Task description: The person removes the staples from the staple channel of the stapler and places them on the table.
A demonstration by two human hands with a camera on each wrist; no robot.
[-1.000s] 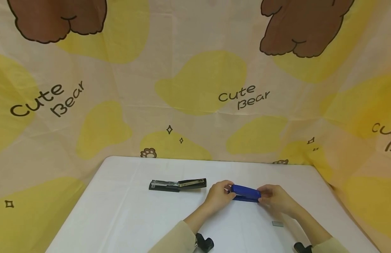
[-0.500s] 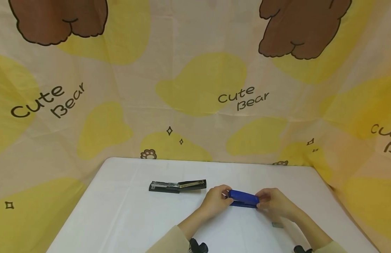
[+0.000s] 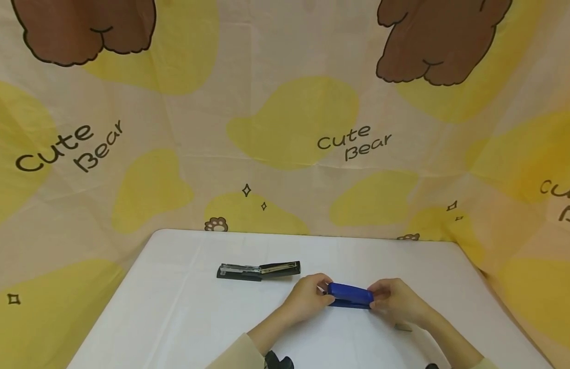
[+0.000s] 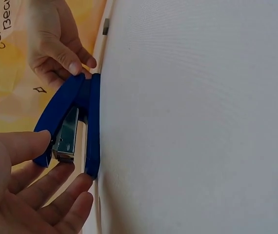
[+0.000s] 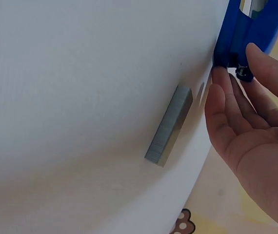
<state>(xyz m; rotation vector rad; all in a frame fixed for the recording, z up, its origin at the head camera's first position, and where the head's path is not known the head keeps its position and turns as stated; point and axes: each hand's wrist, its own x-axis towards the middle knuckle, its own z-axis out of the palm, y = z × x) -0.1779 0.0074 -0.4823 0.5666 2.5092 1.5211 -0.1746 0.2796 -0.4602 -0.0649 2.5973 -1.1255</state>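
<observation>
Holding a blue stapler point(image 3: 350, 295) by its two ends, low over the white table point(image 3: 174, 307), toward the near right of the middle. Left hand point(image 3: 308, 296) at the stapler's open front end, thumb on the blue top arm and fingers curled under the base, as seen from the left wrist point(image 4: 27, 195). Right hand point(image 3: 395, 302) at the hinge end, thumb and fingertips pinching the blue body point(image 5: 241, 29); same hand seen from the left wrist at the far end point(image 4: 56, 44). Stapler slightly sprung apart at the front, with the metal magazine point(image 4: 68, 134) showing between top arm and base point(image 4: 94, 126). Base lying along the table surface; contact with it not certain from these views.

Lying on the table just beside the right hand point(image 5: 256, 136), a grey strip of staples point(image 5: 169, 125), partly hidden behind the right wrist in the head view point(image 3: 403, 327). Resting farther back and to the left, well apart from both hands, a black stapler point(image 3: 259, 270) folded open flat. Hanging behind the table, a cloth backdrop point(image 3: 285, 128) printed with yellow patches, brown bears and the words "Cute Bear".
</observation>
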